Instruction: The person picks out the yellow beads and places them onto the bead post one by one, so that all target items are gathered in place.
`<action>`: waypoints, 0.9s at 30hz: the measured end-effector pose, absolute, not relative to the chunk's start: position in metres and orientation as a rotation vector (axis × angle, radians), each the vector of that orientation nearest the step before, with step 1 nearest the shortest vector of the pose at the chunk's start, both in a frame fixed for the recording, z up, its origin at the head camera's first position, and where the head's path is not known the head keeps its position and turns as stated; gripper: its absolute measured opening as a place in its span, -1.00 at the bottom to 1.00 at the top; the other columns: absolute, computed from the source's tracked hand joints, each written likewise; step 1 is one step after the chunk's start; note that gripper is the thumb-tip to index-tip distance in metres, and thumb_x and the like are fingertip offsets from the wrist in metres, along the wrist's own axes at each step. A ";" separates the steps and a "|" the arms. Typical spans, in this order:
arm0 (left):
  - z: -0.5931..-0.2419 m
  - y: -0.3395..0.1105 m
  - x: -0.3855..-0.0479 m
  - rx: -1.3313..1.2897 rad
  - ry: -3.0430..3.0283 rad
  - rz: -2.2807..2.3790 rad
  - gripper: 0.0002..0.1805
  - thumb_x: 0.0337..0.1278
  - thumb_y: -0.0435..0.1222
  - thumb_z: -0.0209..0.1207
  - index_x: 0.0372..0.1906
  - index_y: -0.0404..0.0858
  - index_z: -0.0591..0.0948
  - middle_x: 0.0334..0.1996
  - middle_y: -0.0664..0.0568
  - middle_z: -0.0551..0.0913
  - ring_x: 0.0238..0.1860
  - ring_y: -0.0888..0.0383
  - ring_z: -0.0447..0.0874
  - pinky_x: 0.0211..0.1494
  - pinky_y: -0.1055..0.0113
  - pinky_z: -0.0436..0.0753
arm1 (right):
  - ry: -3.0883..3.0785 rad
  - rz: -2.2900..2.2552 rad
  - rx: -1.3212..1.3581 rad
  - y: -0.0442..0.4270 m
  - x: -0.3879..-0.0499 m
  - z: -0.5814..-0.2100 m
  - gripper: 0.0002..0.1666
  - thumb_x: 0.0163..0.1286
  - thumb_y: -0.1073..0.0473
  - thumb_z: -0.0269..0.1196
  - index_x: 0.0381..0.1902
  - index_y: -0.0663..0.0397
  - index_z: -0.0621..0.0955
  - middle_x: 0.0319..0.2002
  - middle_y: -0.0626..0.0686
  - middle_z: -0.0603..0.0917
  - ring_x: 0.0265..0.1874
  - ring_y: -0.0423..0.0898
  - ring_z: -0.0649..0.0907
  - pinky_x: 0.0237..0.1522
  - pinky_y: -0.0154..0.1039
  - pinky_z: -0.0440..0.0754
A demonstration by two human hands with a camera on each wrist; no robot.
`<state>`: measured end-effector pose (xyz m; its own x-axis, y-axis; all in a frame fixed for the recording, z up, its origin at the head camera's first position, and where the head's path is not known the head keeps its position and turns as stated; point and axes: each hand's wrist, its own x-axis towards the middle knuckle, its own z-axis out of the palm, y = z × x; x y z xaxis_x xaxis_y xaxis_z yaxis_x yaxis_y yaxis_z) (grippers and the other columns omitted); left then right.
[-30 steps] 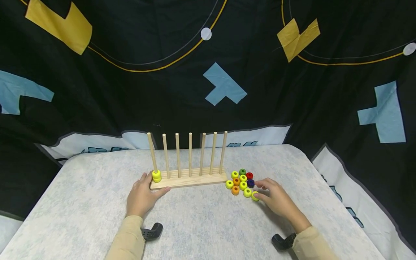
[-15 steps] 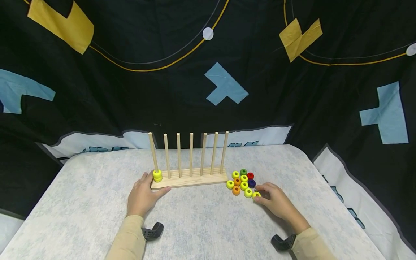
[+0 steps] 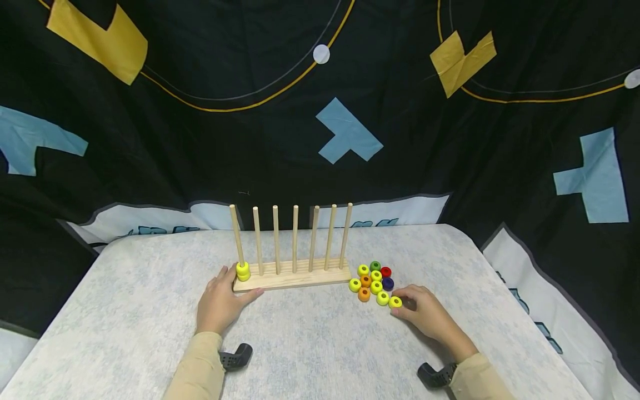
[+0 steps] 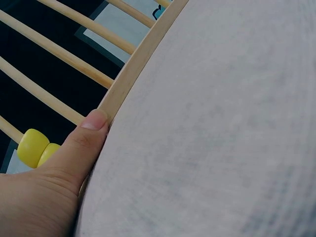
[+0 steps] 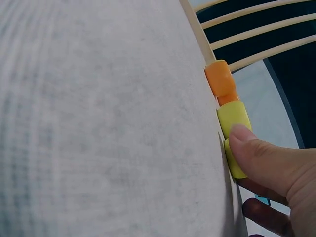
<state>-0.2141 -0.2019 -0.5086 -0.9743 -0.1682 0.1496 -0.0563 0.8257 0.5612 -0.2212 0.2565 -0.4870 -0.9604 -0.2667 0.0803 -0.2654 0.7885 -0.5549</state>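
A wooden peg stand [image 3: 295, 281] with several upright pegs stands on the table. Two yellow beads [image 3: 243, 271] are stacked on its leftmost peg. My left hand [image 3: 220, 300] grips the stand's left end, its thumb along the front edge, as the left wrist view also shows; its other fingertips are hidden behind the end. At the right of the stand, my right hand [image 3: 425, 314] pinches a yellow bead [image 3: 395, 301] between thumb and forefinger, the bead still at table level. Another yellow bead [image 5: 233, 118] sits right beside it in the right wrist view.
Loose beads lie grouped by the stand's right end: several yellow, two orange [image 3: 364, 294], one green [image 3: 375, 266], one red [image 3: 385, 272] and one dark blue [image 3: 387, 284]. A dark cloth [image 3: 280, 155] hangs behind the pale table [image 3: 310, 344].
My right thumb and forefinger have closed in on the outermost yellow bead. The left hand keeps its hold on the peg stand.
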 end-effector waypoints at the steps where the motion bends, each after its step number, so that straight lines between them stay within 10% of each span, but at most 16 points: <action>1: -0.508 -0.202 -0.214 0.175 -2.814 -0.858 0.14 -0.10 0.37 0.30 0.49 -0.26 0.28 0.47 -0.42 0.21 0.40 -0.51 0.21 0.38 -0.43 0.27 | 2.968 -0.925 -0.448 0.257 -0.221 -0.487 -0.57 0.20 0.02 0.46 0.03 -0.07 0.69 -0.07 -0.14 0.69 0.01 -0.10 0.62 0.13 0.02 0.61; 27: -0.507 -0.201 -0.213 0.181 -2.813 -0.857 0.15 -0.09 0.36 0.30 0.49 -0.28 0.27 0.46 -0.43 0.21 0.40 -0.52 0.21 0.38 -0.44 0.27 | 3.106 -1.066 -0.488 0.261 -0.266 -0.417 -0.56 0.32 0.17 0.37 0.13 0.17 0.61 0.03 0.16 0.68 -0.03 0.06 0.61 0.05 0.09 0.64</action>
